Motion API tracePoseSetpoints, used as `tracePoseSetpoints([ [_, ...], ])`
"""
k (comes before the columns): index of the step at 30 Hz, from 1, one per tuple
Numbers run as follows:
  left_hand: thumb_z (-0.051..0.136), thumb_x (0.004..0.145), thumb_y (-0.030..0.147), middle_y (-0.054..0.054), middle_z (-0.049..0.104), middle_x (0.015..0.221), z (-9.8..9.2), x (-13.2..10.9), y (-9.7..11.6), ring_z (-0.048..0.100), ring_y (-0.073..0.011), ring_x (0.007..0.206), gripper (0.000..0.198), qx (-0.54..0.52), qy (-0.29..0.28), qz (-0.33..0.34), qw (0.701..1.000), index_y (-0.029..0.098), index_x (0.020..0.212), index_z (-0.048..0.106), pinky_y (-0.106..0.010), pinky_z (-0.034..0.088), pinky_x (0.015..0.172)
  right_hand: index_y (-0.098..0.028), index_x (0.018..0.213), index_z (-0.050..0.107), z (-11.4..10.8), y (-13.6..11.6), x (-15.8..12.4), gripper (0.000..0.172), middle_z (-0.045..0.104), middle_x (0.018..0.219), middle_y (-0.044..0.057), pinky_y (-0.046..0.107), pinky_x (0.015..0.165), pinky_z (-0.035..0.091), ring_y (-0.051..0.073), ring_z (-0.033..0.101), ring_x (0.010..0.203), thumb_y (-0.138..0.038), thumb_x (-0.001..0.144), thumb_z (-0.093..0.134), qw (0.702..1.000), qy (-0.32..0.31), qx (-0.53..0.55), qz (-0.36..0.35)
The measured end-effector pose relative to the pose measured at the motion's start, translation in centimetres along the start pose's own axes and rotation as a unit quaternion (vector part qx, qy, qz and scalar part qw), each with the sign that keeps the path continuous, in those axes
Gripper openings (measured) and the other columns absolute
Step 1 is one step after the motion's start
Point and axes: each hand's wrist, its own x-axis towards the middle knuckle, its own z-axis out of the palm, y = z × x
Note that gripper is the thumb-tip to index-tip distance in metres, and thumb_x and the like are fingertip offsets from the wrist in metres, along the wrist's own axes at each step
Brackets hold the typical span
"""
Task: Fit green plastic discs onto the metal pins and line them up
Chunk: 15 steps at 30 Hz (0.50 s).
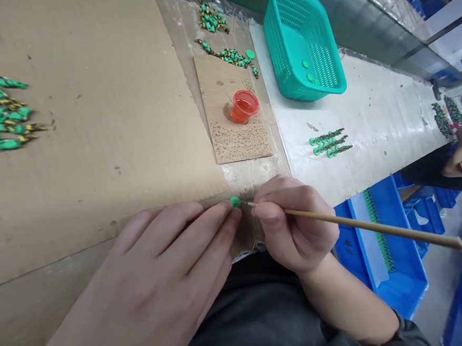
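Observation:
My left hand [170,267] pinches a small round green piece [235,201] between its fingertips at the table's near edge. The rest of that piece is hidden behind the fingers. My right hand [297,221] is closed around a thin wooden stick [377,227], held like a pen. The stick's narrow tip points at the green piece, very close to it; whether they touch I cannot tell. Beyond the hands, a small red cup [245,106] of liquid stands on a speckled cardboard piece [240,143].
A teal basket [337,84] holding a few green discs stands at the back. Green, black and yellow pieces lie in piles at the left [1,112] and back [212,19]; several more [329,143] lie right. Blue bins [405,287] sit below. Another person's arm [461,149] shows far right.

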Motion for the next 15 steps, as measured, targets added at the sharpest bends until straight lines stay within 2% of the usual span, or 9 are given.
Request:
tracePoseSetpoints([
  [5, 0.063, 0.123, 0.039, -0.004, 0.083, 0.156, 0.21, -0.2, -0.07, 0.074, -0.0313, 0.137, 0.044, -0.014, 0.0, -0.014, 1.0, 0.029, 0.165, 0.073, -0.054, 0.062, 0.116, -0.024, 0.101, 0.066, -0.02, 0.06, 0.01, 0.024, 0.072, 0.08, -0.002, 0.032, 0.061, 0.061, 0.015, 0.069, 0.066, -0.023, 0.124, 0.071, 1.0, -0.003, 0.0, 0.004],
  [11, 0.062, 0.124, 0.036, -0.005, 0.083, 0.152, 0.32, -0.32, -0.05, 0.073, -0.0309, 0.138, 0.045, -0.012, 0.0, -0.008, 1.0, 0.027, 0.167, 0.072, -0.053, 0.062, 0.117, -0.024, 0.099, 0.066, -0.05, 0.13, 0.07, 0.026, 0.072, 0.08, -0.002, 0.032, 0.061, 0.062, 0.015, 0.068, 0.065, -0.024, 0.124, 0.07, 1.0, -0.01, -0.004, 0.007],
  [15, 0.062, 0.125, 0.041, -0.002, 0.083, 0.155, 0.26, -0.48, 0.03, 0.073, -0.0302, 0.138, 0.046, -0.02, 0.002, -0.02, 1.0, 0.032, 0.168, 0.071, -0.052, 0.061, 0.118, -0.024, 0.1, 0.067, 0.01, 0.23, 0.0, 0.024, 0.072, 0.081, -0.002, 0.033, 0.061, 0.061, 0.015, 0.069, 0.066, -0.022, 0.123, 0.071, 1.0, -0.013, -0.001, 0.006],
])
